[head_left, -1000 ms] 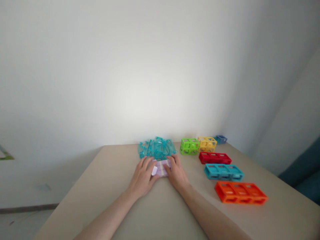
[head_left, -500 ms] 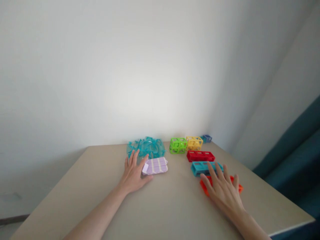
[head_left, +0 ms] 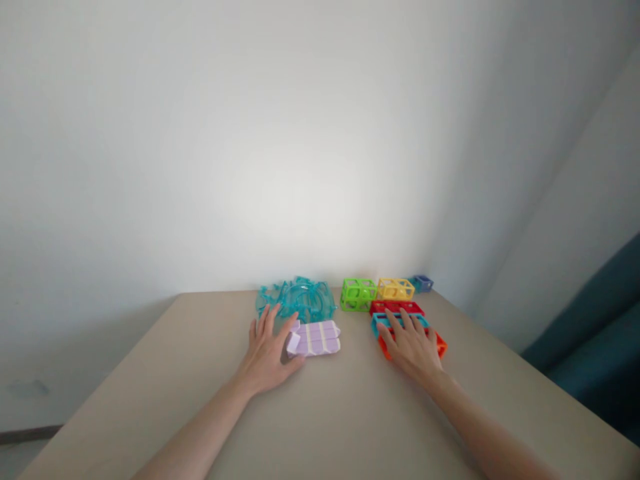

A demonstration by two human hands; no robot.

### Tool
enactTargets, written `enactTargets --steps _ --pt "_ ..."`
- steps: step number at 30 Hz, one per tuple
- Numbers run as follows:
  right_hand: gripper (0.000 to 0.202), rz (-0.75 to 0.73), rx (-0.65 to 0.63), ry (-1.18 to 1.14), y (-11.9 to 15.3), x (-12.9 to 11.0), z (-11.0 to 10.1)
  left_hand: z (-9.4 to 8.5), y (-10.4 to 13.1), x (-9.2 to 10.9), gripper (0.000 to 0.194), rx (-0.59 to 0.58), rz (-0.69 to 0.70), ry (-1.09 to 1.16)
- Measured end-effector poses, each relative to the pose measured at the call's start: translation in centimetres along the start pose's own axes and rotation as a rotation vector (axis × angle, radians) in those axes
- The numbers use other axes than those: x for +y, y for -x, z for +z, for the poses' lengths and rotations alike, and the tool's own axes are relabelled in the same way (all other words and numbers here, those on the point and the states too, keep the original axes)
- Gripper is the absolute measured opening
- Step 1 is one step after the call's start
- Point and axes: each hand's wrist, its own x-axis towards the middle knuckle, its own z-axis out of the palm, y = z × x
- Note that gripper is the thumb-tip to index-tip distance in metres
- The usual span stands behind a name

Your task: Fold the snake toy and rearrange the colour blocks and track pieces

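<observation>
My left hand (head_left: 270, 355) rests on the table with fingers spread, beside the left end of a lilac-and-white block-like piece (head_left: 320, 339). Its fingertips lie close to a translucent teal plastic piece (head_left: 305, 300). Over an orange-red open-frame block (head_left: 441, 345) lies my right hand (head_left: 414, 350), palm down and fingers apart. Those fingers also reach across a blue open-frame block (head_left: 379, 322) toward a dark red one (head_left: 379, 307). These three blocks sit close together in rows, partly hidden by the hand.
A green frame block (head_left: 359, 295) and a yellow one (head_left: 396, 289) stand behind, near the white wall (head_left: 300, 167). A small dark blue piece (head_left: 423, 283) is at the back right corner of the table (head_left: 320, 420). A teal curtain (head_left: 595, 353) hangs at the right.
My right hand has moved forward and left, shifting the orange-red and blue blocks up against the dark red one. The gaps between them have narrowed. My left hand stays nearly in place.
</observation>
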Motion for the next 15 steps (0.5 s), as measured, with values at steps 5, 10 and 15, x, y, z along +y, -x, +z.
enactTargets --steps 5,10,15 --pt "0.066 -0.032 0.032 -0.075 -2.7 0.0 -0.5 0.1 0.0 -0.2 0.08 -0.015 -0.001 0.018" --pt "0.064 -0.218 0.043 -0.136 -8.8 -0.3 -2.0 -0.1 0.0 -0.1 0.077 0.009 0.006 0.013" --pt "0.05 -0.368 -0.112 -0.159 -13.5 -1.1 -2.0 -0.2 0.0 -0.2 0.075 0.02 -0.002 -0.005"
